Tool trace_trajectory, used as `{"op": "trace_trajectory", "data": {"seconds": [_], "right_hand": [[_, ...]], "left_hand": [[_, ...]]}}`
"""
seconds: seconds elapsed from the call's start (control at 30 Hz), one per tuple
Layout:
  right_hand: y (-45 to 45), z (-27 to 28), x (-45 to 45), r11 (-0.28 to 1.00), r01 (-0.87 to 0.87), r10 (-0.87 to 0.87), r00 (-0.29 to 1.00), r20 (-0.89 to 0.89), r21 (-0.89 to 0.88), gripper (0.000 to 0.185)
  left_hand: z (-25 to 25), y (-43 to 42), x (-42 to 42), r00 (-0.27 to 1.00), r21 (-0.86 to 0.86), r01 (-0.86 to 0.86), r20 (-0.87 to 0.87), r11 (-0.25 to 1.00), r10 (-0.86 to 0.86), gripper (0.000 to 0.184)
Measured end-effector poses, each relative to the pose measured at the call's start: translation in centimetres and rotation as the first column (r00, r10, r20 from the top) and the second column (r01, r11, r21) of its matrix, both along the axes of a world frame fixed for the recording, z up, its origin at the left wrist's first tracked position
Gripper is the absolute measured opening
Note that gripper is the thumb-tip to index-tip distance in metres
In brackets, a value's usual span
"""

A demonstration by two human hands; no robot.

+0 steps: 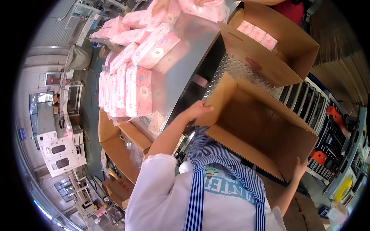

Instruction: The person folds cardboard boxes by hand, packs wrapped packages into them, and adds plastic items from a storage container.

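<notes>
An open, empty-looking cardboard box [256,123] lies in front of my body, its inside facing me. My left hand [200,110] grips the box's left end wall at the edge, fingers closed. At the lower right, my right hand [300,168] touches the box's right end, fingers partly behind the cardboard. Pink tissue packs [139,90] stand in a row on the metal table [192,42], left of the box, with more packs piled behind them.
Beyond my box stands a second box [262,61] with pink packs inside. Co-workers' hands [160,6] reach in at the top. Rollers [302,98] run at the right, near stacked flat cardboard [341,69]. Another open box [123,150] sits lower left.
</notes>
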State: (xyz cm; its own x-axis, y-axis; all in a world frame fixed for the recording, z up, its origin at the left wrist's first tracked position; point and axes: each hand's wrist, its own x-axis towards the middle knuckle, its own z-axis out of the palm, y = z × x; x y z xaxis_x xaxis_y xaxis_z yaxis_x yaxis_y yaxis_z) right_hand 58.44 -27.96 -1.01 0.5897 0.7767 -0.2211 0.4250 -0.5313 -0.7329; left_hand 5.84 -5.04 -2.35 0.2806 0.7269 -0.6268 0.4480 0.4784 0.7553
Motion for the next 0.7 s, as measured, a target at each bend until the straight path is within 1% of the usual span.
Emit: {"op": "trace_trajectory", "data": {"seconds": [0.03,0.07,0.1,0.13,0.17,0.2,0.23,0.27,0.3,0.33,0.37,0.4,0.43,0.47,0.5,0.53,0.57,0.6,0.63,0.67,0.7], "right_hand": [[-0.1,1.1,-0.2,0.991,0.100,-0.117,0.971,-0.211,-0.090,0.036],[-0.7,0.6,-0.4,0.991,0.090,-0.109,0.972,-0.209,-0.096,0.036],[-1.2,-0.3,-0.4,0.991,0.016,-0.028,0.996,-0.088,-0.136,0.035],[-1.1,-0.9,-0.6,0.983,-0.050,0.056,0.998,0.032,-0.176,0.035],[-0.1,0.0,-2.6,0.981,-0.087,0.115,0.982,0.152,-0.176,0.034],[1.1,1.2,-4.4,0.981,-0.091,0.119,0.980,0.157,-0.174,0.034],[2.4,2.5,-6.0,0.973,-0.120,0.150,0.979,0.140,-0.199,0.033],[3.5,3.4,-7.8,0.963,-0.152,0.182,0.976,0.122,-0.224,0.032],[4.7,3.6,-9.8,0.957,-0.169,0.207,0.967,0.147,-0.235,0.031],[5.8,3.5,-11.7,0.959,-0.191,0.207,0.977,0.054,-0.210,0.032],[6.8,2.9,-13.4,0.968,-0.184,0.194,0.980,0.046,-0.173,0.033],[7.5,2.1,-15.2,0.974,-0.185,0.190,0.981,0.029,-0.135,0.034],[7.7,1.1,-16.1,0.959,-0.189,0.206,0.977,0.061,-0.209,0.035],[7.7,-0.3,-15.6,0.942,-0.187,0.222,0.970,0.096,-0.280,0.037],[7.1,-1.8,-13.8,0.961,-0.194,0.211,0.975,0.071,-0.199,0.042],[6.9,-2.9,-12.7,0.973,-0.195,0.202,0.978,0.045,-0.123,0.048],[7.6,-2.4,-13.7,0.972,-0.114,0.183,0.915,0.359,-0.206,0.055],[8.5,-0.9,-15.1,0.968,-0.002,0.166,0.751,0.639,-0.249,0.062],[10.2,1.0,-16.8,0.967,-0.032,0.218,0.617,0.756,-0.252,0.066],[12.2,2.9,-18.6,0.965,-0.056,0.252,0.461,0.851,-0.256,0.071],[15.0,4.9,-21.6,0.961,-0.202,0.266,0.472,0.841,-0.190,0.065]], "left_hand": [[-1.2,0.4,-1.4,0.987,-0.079,-0.132,0.085,0.988,0.138,0.037],[-2.0,0.9,-2.6,0.947,-0.167,-0.252,0.160,0.953,0.279,0.037],[-2.8,1.5,-3.9,0.961,0.015,-0.043,-0.274,0.999,0.045,0.042],[-3.3,1.4,-3.8,0.962,0.021,-0.049,-0.269,0.999,0.053,0.042],[-3.9,1.0,-3.0,0.856,0.253,0.068,-0.512,0.965,0.074,0.043],[-4.7,0.9,-2.6,0.691,0.427,0.239,-0.706,0.872,0.156,0.043],[-5.8,1.5,-2.7,0.594,0.370,0.419,-0.802,0.829,0.058,0.039],[-6.8,2.3,-2.5,0.553,0.344,0.425,-0.831,0.837,0.061,0.030],[-7.5,2.7,-2.6,0.514,0.257,0.424,-0.858,0.868,0.003,0.028],[-6.0,3.5,-3.1,0.470,0.170,0.415,-0.881,0.894,-0.051,0.026],[-3.1,4.3,-4.2,0.619,0.210,0.476,-0.770,0.854,-0.155,0.025],[0.7,4.9,-5.7,0.728,0.263,0.520,-0.635,0.813,-0.261,0.024],[4.7,5.1,-7.4,0.843,0.284,0.380,-0.498,0.880,-0.204,0.025],[7.3,5.0,-9.2,0.930,0.290,0.233,-0.346,0.928,-0.125,0.025],[6.9,4.4,-12.2,0.947,0.569,0.063,-0.294,0.820,0.131,0.019],[9.0,4.4,-15.6,0.861,0.701,0.008,-0.368,0.713,0.352,0.018],[11.6,4.3,-19.5,0.732,0.814,-0.005,-0.393,0.581,0.557,0.017],[13.0,4.6,-24.1,0.541,0.793,0.038,-0.528,0.608,0.655,0.016],[13.4,4.4,-29.2,0.406,0.786,0.270,-0.617,0.556,0.674,0.020],[12.5,4.2,-33.7,0.285,0.782,0.174,-0.622,0.599,0.729,0.025],[9.4,4.1,-38.9,0.212,0.630,0.039,-0.764,0.775,0.610,0.046]]}}
